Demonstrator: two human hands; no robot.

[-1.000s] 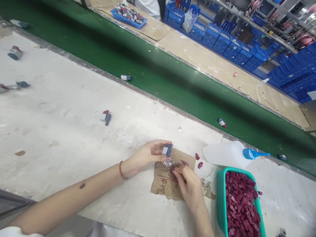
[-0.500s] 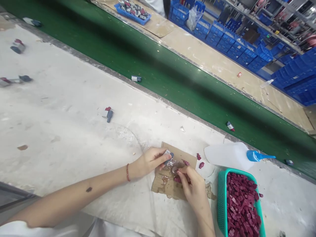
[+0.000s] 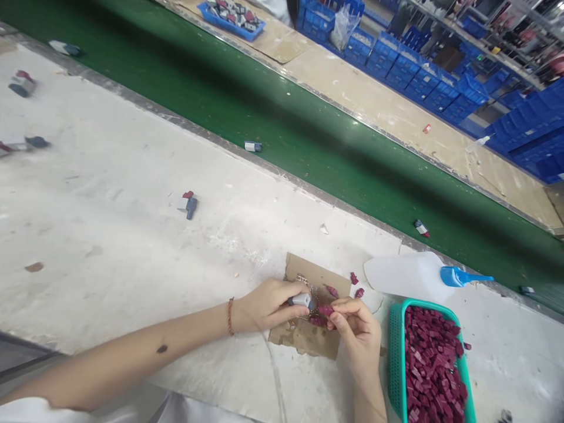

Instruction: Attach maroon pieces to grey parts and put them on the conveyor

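My left hand is closed round a small grey-and-white plastic part above a stained piece of cardboard. Close by on the right, my right hand pinches a small maroon plastic piece between thumb and fingers. The two parts are near each other; whether they touch I cannot tell. On the cardboard lie other maroon pieces, along with shiny wet spots. Two more maroon bits rest just beyond its right edge.
A green basket full of maroon pieces stands at right. Behind it lies a white bottle with a blue nozzle. A green conveyor belt carries several parts. An assembled piece lies on the table; a blue tray sits across the belt.
My left hand has lowered and turned the grey-and-white part toward my right hand. My right hand has lifted a maroon piece from the cardboard. Parts on the belt have shifted right.
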